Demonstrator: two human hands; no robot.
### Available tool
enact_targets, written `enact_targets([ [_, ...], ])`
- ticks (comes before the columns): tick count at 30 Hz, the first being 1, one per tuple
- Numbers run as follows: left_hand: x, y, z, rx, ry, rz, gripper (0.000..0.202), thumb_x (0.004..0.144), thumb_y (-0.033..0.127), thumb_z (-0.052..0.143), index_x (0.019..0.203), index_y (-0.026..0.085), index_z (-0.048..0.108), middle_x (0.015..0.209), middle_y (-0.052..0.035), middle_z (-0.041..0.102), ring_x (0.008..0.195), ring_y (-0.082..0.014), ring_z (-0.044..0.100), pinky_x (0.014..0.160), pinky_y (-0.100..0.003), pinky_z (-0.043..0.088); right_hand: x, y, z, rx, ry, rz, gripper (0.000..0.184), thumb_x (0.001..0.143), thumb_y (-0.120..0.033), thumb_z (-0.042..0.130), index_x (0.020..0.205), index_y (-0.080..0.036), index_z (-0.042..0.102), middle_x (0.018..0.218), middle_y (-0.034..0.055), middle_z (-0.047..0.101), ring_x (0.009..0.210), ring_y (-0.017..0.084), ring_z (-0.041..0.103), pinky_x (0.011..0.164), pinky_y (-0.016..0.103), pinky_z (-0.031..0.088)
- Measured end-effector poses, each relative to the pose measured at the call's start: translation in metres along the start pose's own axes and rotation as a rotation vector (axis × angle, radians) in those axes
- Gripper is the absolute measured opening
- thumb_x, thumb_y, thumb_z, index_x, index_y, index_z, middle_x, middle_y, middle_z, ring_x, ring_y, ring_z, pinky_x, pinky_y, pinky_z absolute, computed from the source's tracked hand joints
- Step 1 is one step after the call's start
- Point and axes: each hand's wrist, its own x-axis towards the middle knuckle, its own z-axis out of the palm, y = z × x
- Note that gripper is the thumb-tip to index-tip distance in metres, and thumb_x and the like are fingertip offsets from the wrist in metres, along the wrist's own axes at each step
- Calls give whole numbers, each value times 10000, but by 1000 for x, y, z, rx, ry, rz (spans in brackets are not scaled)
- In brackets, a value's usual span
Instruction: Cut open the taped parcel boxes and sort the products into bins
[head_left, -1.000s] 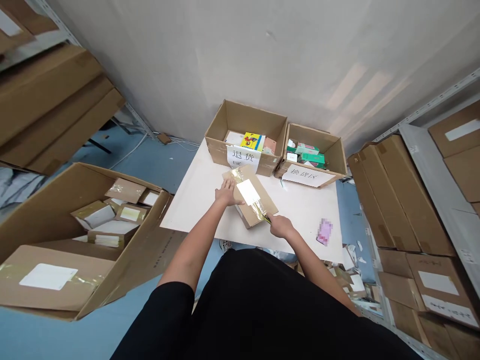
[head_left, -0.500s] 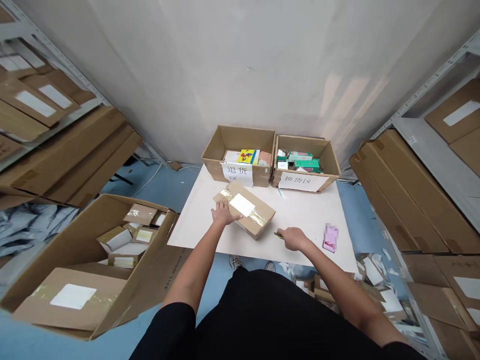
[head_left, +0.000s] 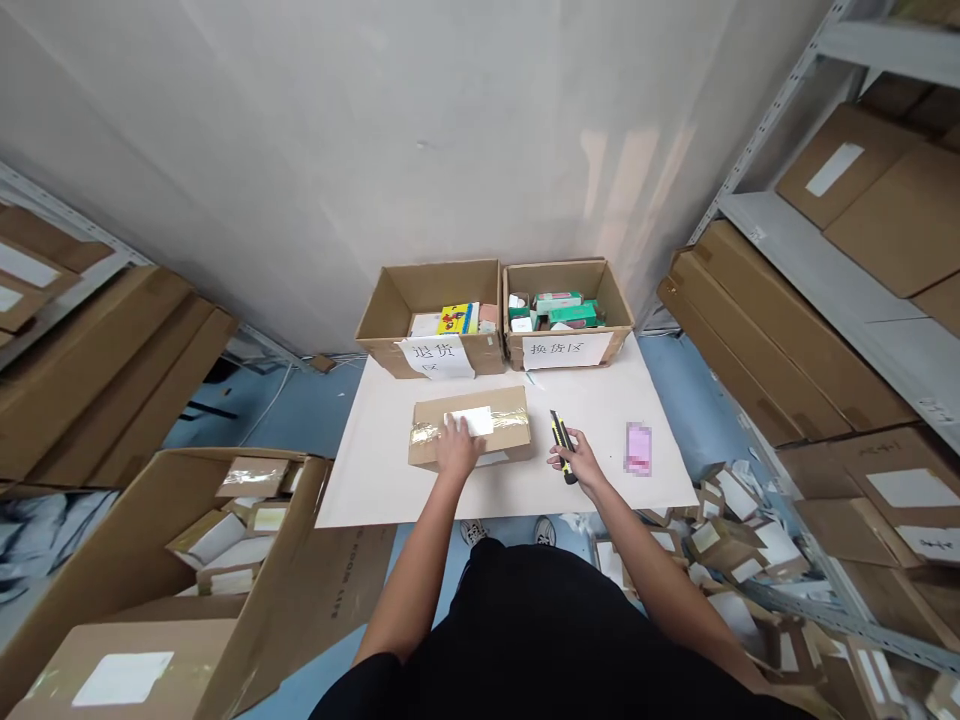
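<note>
A taped cardboard box (head_left: 506,420) with a white label lies on the white table (head_left: 360,490). My left hand (head_left: 456,450) rests on its top and near side, fingers spread over the label's left part. To the right of the box, my right hand (head_left: 579,460) holds a black and yellow utility knife (head_left: 561,440) above the table, its tip pointing away from me. Whether the blade is out I cannot tell. Further right on the table lies a pink, blurred-out object (head_left: 638,448).
Two open cartons with paper signs stand along the table's back: the left carton (head_left: 375,340) and the right carton (head_left: 622,325), both holding small packages. A large carton (head_left: 300,560) of parcels stands at left. Shelves (head_left: 825,240) flank the table; parcels (head_left: 727,545) litter the floor at right.
The box has turned so its long side runs left to right. My left hand has shifted onto the label. The knife has swung upright in my right hand, and the view has moved right.
</note>
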Motion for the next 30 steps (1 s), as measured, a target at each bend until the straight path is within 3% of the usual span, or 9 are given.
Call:
enact_targets([
  [2,10,11,0,-55,93,156,701,1027,585,395,1617,208,437,1716,-139,337,1597,-380,226,1242,-550,296,10,-8,5,-32,2,44,652,736,-516,813,1224,-265,461,702,-75,671,527,172,676,543,281,543],
  [4,17,20,7,-104,105,222,672,1051,565,342,1629,233,421,1725,-102,328,1617,-347,182,1278,-549,234,19,-18,10,-92,-7,67,580,825,-535,750,1252,-259,470,628,-98,628,447,156,621,480,249,489],
  [8,21,26,33,-147,110,196,671,1067,552,287,1663,251,349,1743,-73,289,1626,-331,164,1301,-569,162,33,-29,18,-128,-70,61,361,938,-488,677,1155,-237,538,684,-40,683,577,169,712,532,222,495],
  [11,21,23,45,-170,141,202,673,1063,564,290,1663,264,348,1748,-61,272,1631,-327,150,1305,-565,156,40,-28,20,-107,-62,89,236,963,-384,665,1045,-240,496,730,-26,707,622,164,730,550,219,509],
  [14,22,21,48,-189,172,208,668,1060,563,302,1655,266,368,1747,-60,274,1630,-328,152,1303,-569,160,46,-22,22,-109,-87,144,236,975,-371,653,1028,-255,454,678,-48,677,546,170,698,505,234,505],
  [20,23,22,48,-208,206,207,667,1055,564,330,1648,264,385,1743,-61,285,1627,-328,167,1304,-563,161,65,-16,31,-206,-35,151,356,990,-549,627,875,-242,488,504,-84,511,364,125,500,402,230,404],
  [30,26,22,49,-230,236,199,660,1043,532,365,1632,239,422,1731,-80,314,1619,-343,185,1297,-576,167,82,-17,45,-281,-147,163,458,970,-653,609,843,-218,539,500,-67,488,368,112,429,383,234,358],
])
